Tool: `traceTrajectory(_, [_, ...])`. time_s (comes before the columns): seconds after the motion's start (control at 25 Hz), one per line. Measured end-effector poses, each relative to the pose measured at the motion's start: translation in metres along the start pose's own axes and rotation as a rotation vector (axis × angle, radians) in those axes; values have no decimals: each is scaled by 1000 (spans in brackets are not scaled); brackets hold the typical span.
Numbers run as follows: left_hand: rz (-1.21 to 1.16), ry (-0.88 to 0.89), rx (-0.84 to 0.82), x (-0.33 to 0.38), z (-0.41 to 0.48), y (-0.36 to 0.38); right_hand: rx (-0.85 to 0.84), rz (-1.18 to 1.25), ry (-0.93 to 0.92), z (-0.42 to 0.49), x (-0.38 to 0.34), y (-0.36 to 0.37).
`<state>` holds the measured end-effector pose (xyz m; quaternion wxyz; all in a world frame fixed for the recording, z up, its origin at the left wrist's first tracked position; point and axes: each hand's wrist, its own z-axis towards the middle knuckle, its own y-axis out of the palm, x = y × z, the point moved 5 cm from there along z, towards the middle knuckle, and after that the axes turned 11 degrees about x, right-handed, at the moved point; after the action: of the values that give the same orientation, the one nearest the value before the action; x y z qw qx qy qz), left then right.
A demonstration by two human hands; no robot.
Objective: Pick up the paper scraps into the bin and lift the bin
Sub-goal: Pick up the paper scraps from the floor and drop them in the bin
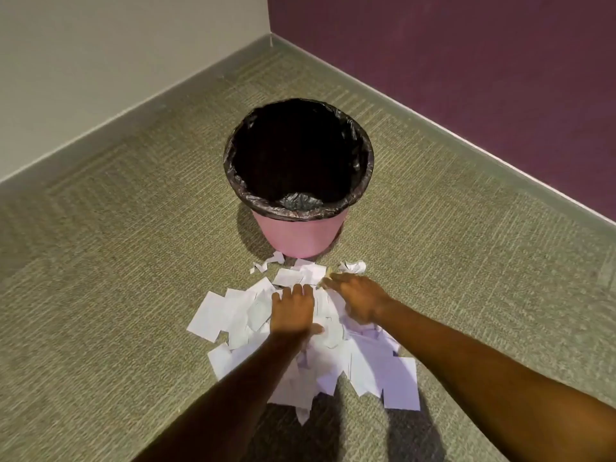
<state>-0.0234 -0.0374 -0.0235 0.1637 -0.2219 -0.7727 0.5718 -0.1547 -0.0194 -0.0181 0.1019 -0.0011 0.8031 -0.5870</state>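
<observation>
- Head view, setting: a round pink plastic bin (300, 236) lined with a black plastic bag (361, 161) stands upright on the olive ribbed carpet floor (116, 245), near the corner where a cream wall (116, 55) meets a purple wall (466, 61); nothing white shows inside the liner, though its depth is dark.
- Head view, task items: a pile of white torn paper scraps (233, 315) lies on the carpet just in front of the bin; a few small pieces sit touching or nearly touching its base; one crumpled scrap (353, 266) lies at the far right edge.
- Head view, left hand (293, 311): palm down on the pile, fingers loosely spread over the sheets; its grip has closed on nothing.
- Head view, right hand (360, 295): resting on the far scraps beside the left; fingers curled forward; whether they pinch any paper cannot be told.
- Progress, as a judgement: gathering is only starting; effectively the whole pile remains to be transferred; the bin is not yet lifted.
</observation>
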Motion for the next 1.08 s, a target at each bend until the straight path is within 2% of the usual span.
traceTrajectory(0.16, [-27,-5,4,-5,14,15,-55,-7,-76,16,-5,22])
traceTrajectory(0.28, [-108,60,-27,-5,19,26,26,-41,-132,21,-5,28])
traceTrajectory(0.4, [-255,-16,-88,-6,21,37,69,-24,-159,23,-5,23])
traceTrajectory(0.6, [-256,49,-250,-13,38,29,55,53,-43,20,12,7])
traceTrajectory(0.8, [-263,130,-309,-27,36,-1,71,91,32,2,21,-14])
traceTrajectory(0.96, [-271,246,-213,-35,19,-51,173,171,-5,-17,14,-59])
traceTrajectory(1.08, [-282,249,-68,-47,-10,-119,252,279,-16,-35,5,-119])
